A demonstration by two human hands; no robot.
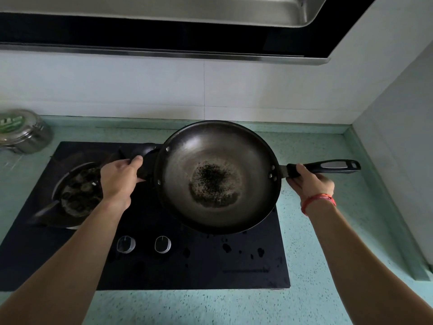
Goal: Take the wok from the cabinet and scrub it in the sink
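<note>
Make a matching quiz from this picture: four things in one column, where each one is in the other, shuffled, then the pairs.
Things
1. wok
2. pot
3. tin
4. knobs

Places
A. on the left side of the cooktop
B. near the cooktop's front edge
C. held above the cooktop by the left hand and right hand
D. on the counter, far left

Pairs: 1-C, 2-A, 3-D, 4-B
</note>
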